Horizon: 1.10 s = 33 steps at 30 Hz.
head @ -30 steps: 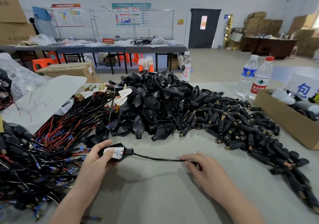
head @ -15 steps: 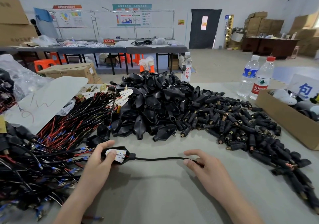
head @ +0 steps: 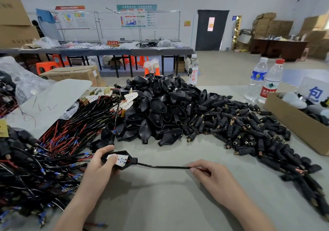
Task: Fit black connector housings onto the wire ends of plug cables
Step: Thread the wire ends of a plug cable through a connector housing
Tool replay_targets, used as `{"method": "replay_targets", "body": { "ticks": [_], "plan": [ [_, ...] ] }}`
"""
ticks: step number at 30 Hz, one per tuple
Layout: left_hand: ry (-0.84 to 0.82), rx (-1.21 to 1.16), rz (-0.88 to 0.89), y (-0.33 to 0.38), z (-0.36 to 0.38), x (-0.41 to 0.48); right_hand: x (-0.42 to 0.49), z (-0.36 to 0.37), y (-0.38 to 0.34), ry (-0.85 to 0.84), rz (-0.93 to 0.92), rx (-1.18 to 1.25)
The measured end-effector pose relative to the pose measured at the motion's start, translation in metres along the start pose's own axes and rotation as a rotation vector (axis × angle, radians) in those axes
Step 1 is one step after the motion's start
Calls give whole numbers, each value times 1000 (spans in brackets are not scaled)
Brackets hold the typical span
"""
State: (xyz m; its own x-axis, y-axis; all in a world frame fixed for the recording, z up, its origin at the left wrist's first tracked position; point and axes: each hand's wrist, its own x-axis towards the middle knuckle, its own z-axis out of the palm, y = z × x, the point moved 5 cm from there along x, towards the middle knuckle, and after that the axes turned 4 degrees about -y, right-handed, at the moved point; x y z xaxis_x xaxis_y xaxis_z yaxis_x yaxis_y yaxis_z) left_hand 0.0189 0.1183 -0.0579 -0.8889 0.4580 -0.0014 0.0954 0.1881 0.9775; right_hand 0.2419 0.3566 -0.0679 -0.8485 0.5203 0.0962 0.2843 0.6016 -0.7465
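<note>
Left hand [head: 98, 170]: lower centre-left of the frame. Its fingers are curled round the black housing, and the thumb lies across the white insert in the open face.
Black housing [head: 124, 165]: in the left hand, with its narrow neck pointing toward frame right. I cannot tell whether it touches the surface.
Cable [head: 163, 166]: thin and black. It comes out of the housing's neck and runs almost level between the two hands.
Right hand [head: 215, 177]: lower centre-right. Thumb and forefinger pinch the far end of the cable, and the other fingers are loosely curled.
Red wire [head: 202, 169]: shows at the pinched end, between the fingertips.
Heap of housings [head: 160, 109]: centre of the frame, above the hands. All are black, and many lie open side down.
Heap of small connectors [head: 249, 133]: just right of the housings, trailing down to the lower right edge. Some have brass-coloured ends.
Bundle of cables [head: 58, 141]: fills the left side, with red and black wires and blue-sleeved tips. Its upper end touches the heap of housings.
Water bottles [head: 256, 78]: two stand side by side at upper right.
Cardboard box [head: 293, 124]: at the right edge, open-topped.
Surface [head: 160, 204]: grey, bare below the hands.
</note>
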Motion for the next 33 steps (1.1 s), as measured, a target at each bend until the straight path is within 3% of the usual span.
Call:
{"method": "replay_targets", "body": {
  "ticks": [10, 15, 22, 30, 33],
  "plan": [
    [33, 208, 103, 8, 6, -6, 2, 7, -8, 0, -6, -17],
    [208, 702, 607, 34, 34, -31, -1, 14, -21, 4, -70, -184],
    [-214, 605, 874, 38, 128, -80, -8, 12, -29, 118, -163, 232],
    [-263, 648, 850, 42, 141, -82, -5, 5, -27, 128, -60, -172],
    [-295, 673, 819, 38, 145, -79, -2, 4, -23, 155, -29, -208]
  ]
}}
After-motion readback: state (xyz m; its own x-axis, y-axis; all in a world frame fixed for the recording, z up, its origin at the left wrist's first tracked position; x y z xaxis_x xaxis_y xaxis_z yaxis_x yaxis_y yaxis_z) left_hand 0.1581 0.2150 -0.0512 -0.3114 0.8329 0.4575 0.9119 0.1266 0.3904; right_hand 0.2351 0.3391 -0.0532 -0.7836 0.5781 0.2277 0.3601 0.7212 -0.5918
